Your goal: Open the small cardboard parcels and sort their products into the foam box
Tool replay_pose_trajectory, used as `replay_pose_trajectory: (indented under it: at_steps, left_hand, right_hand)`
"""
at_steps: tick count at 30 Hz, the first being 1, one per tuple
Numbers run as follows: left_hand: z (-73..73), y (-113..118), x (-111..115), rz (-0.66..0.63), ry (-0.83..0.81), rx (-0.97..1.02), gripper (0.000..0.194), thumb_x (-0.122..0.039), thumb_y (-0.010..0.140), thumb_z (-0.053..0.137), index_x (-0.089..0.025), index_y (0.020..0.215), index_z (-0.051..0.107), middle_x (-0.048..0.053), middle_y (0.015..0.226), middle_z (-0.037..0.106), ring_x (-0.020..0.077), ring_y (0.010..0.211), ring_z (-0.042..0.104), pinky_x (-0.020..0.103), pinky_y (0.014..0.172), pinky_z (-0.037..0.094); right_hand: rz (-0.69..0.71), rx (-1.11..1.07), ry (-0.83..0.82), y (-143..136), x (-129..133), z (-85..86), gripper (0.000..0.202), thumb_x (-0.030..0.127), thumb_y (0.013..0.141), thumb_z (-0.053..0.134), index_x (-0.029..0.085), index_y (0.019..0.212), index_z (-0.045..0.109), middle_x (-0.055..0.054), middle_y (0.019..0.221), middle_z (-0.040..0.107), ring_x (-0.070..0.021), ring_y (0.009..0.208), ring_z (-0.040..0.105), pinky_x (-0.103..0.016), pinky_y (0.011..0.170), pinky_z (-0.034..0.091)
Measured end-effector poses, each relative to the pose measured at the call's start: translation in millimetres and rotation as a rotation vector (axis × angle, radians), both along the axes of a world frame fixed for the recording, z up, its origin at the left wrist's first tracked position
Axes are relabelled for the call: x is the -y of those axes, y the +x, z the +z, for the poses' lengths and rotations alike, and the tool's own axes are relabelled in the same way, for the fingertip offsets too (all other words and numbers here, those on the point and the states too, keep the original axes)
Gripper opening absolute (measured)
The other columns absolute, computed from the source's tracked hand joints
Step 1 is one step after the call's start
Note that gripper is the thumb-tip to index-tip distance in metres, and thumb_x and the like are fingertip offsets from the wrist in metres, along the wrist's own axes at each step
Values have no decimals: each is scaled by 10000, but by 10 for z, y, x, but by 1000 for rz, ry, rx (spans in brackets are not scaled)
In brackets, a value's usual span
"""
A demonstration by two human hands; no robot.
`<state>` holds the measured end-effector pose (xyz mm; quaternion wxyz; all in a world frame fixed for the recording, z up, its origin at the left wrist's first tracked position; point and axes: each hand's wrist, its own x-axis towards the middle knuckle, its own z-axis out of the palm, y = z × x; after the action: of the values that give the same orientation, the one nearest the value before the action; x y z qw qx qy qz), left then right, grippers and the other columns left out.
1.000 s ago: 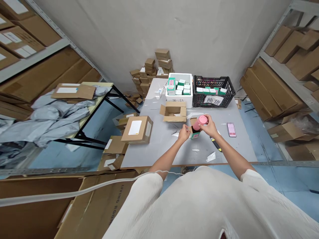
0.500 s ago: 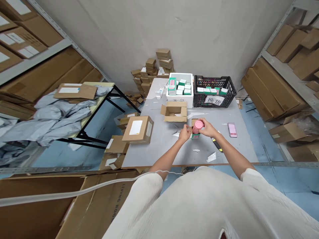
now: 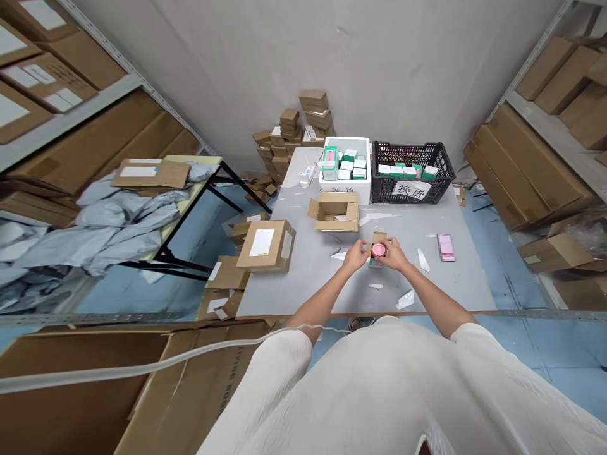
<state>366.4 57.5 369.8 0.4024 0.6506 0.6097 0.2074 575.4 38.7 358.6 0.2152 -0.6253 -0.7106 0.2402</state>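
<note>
A pink-lidded cup [image 3: 378, 250] sits down inside a small green carton [image 3: 376, 263], its round top showing between the raised brown flaps. My left hand [image 3: 355, 256] is closed at the carton's left flap, thumb and fingers pinched together. On the other side my right hand [image 3: 394, 255] has its fingers closed at the right edge of the carton, beside the lid. The cup's body is hidden by the carton. Just behind stands an open brown cardboard box [image 3: 337, 224] with some white paper inside.
Behind are a white foam bin [image 3: 345, 189] and a black crate [image 3: 412, 196], both holding green-and-white cartons. A closed brown box [image 3: 266, 246] stands at left. A phone-like pink object [image 3: 446, 247] and paper scraps [image 3: 405, 299] lie on the grey table [image 3: 313, 297].
The pink-lidded cup has gone down into the green carton. My right hand has moved from the cup's side to the carton's edge. The yellow-and-black cutter has gone out of sight.
</note>
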Motion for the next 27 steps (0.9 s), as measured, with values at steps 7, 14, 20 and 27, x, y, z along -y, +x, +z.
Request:
replay_pose_trajectory:
  at_steps: [7, 14, 20, 27]
  left_hand:
    - [-44, 17, -30, -19, 12, 30, 350, -143, 917, 684, -242, 1250, 640, 0, 886, 762, 218, 888, 726, 293, 790, 496]
    - [-105, 0, -41, 12, 41, 113, 163, -283, 1052, 562, -243, 1131, 699, 37, 966, 781, 211, 913, 733, 307, 856, 528]
    - [-193, 89, -100, 21, 27, 37, 263, -311, 967, 720, -221, 1214, 710, 54, 995, 779, 256, 1004, 731, 344, 922, 542]
    - [-334, 192, -135, -1, 62, 91, 412, -210, 907, 736, -200, 1319, 713, 76, 1133, 735, 211, 883, 704, 371, 971, 557]
  right_hand:
    - [15, -102, -23, 68, -8, -10, 685, 303, 746, 805, 234, 1405, 628, -151, 1445, 507, -339, 1310, 586, -519, 1169, 501]
    - [-227, -367, -7, 219, -26, -123, 564, 449, 924, 567, 245, 1450, 574, -143, 1384, 606, -258, 972, 683, -513, 1009, 591]
    - [-329, -378, -89, 324, -118, -381, 647, 476, 812, 696, 213, 1399, 624, -114, 1267, 663, -222, 855, 658, -490, 955, 611]
    - [-285, -411, -59, 268, -134, -403, 546, 338, 742, 724, 235, 1278, 701, -103, 1258, 664, -195, 764, 640, -466, 905, 623]
